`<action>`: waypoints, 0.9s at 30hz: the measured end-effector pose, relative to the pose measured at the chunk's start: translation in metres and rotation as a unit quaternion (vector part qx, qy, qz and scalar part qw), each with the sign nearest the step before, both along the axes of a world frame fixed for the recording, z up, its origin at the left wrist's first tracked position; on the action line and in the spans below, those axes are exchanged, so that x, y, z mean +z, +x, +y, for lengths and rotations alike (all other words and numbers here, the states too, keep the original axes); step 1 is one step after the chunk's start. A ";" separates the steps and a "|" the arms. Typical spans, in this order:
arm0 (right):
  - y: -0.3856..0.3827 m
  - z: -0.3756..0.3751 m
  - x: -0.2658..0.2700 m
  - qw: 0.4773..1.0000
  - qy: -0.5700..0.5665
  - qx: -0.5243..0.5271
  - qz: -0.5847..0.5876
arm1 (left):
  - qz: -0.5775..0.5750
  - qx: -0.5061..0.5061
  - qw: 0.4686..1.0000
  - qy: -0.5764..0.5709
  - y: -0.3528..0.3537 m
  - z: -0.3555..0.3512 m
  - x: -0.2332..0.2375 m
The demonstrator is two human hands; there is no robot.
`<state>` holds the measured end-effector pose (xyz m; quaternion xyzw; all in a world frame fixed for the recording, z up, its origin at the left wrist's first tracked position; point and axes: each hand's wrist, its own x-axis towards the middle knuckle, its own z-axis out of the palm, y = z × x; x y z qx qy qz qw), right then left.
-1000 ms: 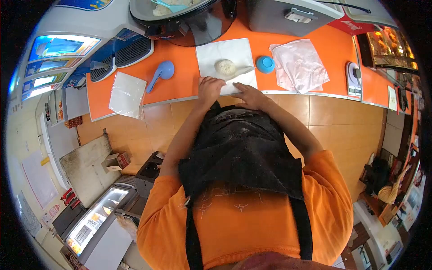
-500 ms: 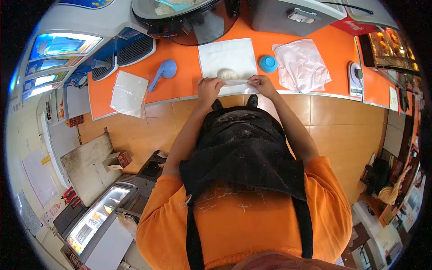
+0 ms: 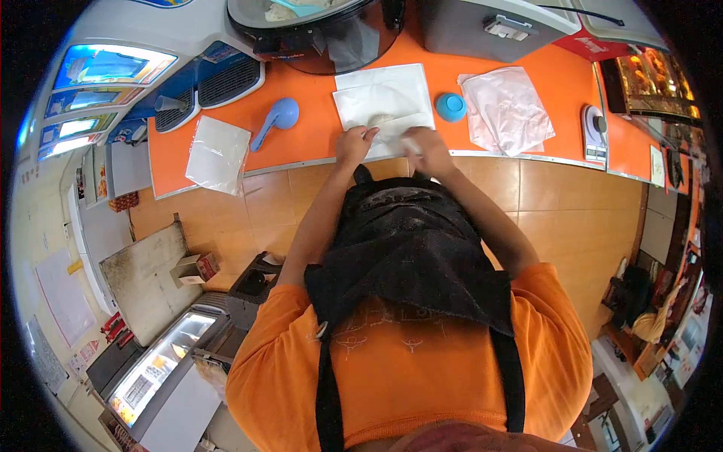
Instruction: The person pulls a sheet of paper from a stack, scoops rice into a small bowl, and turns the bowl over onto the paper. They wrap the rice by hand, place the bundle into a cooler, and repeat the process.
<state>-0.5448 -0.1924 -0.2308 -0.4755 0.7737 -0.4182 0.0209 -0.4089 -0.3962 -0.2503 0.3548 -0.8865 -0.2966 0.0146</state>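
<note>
A white sheet of wrapping paper (image 3: 380,87) lies at the front of the orange counter, its near edge folded up over a small mound of rice (image 3: 381,119). Only the far part of the mound shows. My left hand (image 3: 355,145) pinches the fold at its left side, thumb and fingers together. At the right side of the fold is my right hand (image 3: 428,153), its fingers smeared by motion over the paper. A small blue bowl (image 3: 450,107) stands just beyond it.
A blue scoop (image 3: 277,119) and a clear plastic packet (image 3: 217,155) lie to the left. Behind the paper stands a black rice cooker (image 3: 320,45). Thin pinkish sheets (image 3: 509,109) and a kitchen scale (image 3: 594,134) lie rightward. A grey cooler box (image 3: 482,34) is at the back.
The paper's near edge has gone up and away from me, over the near part of the rice. Both hands moved slightly, and the right one turned inward and blurred.
</note>
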 end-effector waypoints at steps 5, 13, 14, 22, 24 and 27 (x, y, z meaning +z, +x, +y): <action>0.020 -0.020 -0.003 0.916 0.285 0.211 0.185 | -0.005 -0.014 0.999 -0.030 0.013 -0.018 -0.007; 0.021 -0.021 0.000 0.906 0.331 0.195 0.177 | 0.345 -0.009 0.938 0.040 0.050 -0.014 0.008; 0.021 -0.022 0.000 0.904 0.336 0.195 0.177 | 0.344 -0.011 0.938 0.040 0.058 -0.016 -0.008; 0.021 -0.024 0.006 0.903 0.338 0.197 0.178 | 0.228 0.078 0.963 -0.119 0.044 -0.046 -0.025; 0.021 -0.025 0.006 0.906 0.333 0.194 0.175 | 0.148 -0.006 0.985 -0.084 -0.005 -0.063 -0.027; 0.023 -0.026 0.007 0.908 0.331 0.195 0.167 | 0.077 -0.049 0.986 -0.136 -0.070 -0.065 -0.013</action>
